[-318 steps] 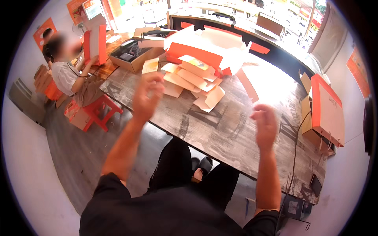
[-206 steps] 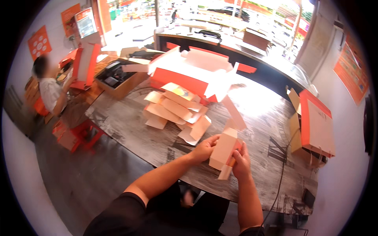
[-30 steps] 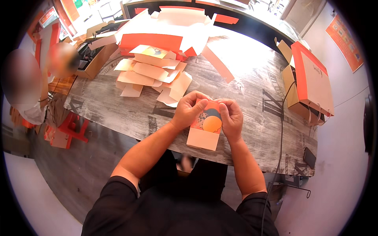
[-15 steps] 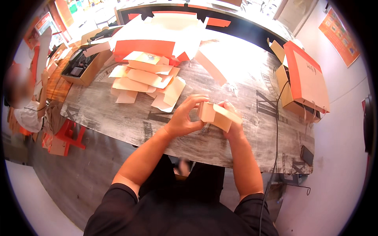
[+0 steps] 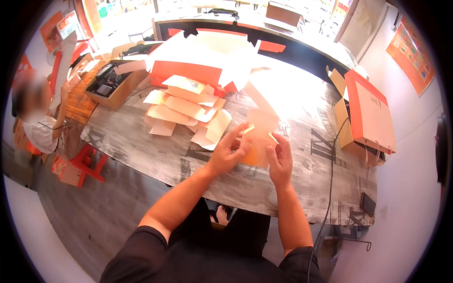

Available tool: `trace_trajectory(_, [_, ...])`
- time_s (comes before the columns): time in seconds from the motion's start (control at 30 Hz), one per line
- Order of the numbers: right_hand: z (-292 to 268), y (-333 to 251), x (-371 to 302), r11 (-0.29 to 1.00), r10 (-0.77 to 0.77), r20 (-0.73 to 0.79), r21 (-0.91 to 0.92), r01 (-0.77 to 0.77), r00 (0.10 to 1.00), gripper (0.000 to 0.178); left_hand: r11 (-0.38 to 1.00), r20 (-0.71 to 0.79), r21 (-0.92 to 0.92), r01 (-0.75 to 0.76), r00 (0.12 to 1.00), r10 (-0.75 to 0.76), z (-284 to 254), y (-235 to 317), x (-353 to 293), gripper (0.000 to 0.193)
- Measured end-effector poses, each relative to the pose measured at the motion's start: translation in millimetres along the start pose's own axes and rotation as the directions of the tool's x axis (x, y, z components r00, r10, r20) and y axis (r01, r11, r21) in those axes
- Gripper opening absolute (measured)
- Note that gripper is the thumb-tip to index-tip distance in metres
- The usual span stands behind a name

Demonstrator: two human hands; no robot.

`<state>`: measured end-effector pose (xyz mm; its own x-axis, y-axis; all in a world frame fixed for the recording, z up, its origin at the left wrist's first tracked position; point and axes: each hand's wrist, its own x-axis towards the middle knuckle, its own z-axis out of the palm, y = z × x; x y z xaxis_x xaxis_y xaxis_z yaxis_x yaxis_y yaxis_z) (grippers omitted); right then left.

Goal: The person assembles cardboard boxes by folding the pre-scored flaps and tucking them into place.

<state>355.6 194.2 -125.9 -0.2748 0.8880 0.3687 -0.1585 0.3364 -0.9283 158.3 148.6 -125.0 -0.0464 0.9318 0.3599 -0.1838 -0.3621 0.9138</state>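
Over the tabletop (image 5: 311, 184), the left hand (image 5: 224, 156) and right hand (image 5: 280, 162) held a box (image 5: 257, 153) gripped by opposite sides, its card likely light, easily creased and best taken near the folds.

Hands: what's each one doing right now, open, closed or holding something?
Left hand: holding the box, at its left side.
Right hand: holding its right side.

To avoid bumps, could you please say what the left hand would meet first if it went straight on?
The left hand would probably meet the small cream and orange cardboard box; blur hides whether they touch.
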Motion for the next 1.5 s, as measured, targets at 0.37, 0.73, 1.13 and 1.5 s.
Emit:
trace_trajectory(0.37, [4.7, -10.2, 4.3, 0.988, -0.104, 0.065, -0.109, 0.11, 0.992, 0.029, 0.998, -0.015, 0.059, -0.015, 1.0, 0.016, -7.0, -23.2, -2.0, 0.028])
trace_trajectory(0.73, [9.5, -22.4, 3.7, 0.957, -0.152, 0.036, -0.244, 0.156, 0.988, 0.043, 0.894, -0.051, 0.381, -0.236, 0.96, 0.275, -4.7, -2.0, 3.7, 0.024])
trace_trajectory(1.13, [4.7, -15.5, 5.1, 0.966, -0.168, 0.053, -0.19, 0.175, 0.984, 0.018, 0.986, -0.051, 0.166, -0.009, 0.999, 0.017, -8.4, -7.4, -0.4, 0.035])
trace_trajectory(1.5, [6.7, -20.5, 5.9, 0.961, -0.163, 0.051, -0.216, 0.17, 0.985, 0.016, 0.995, -0.143, 0.044, -0.095, 0.985, 0.1, -4.4, -13.9, 2.8, 0.03])
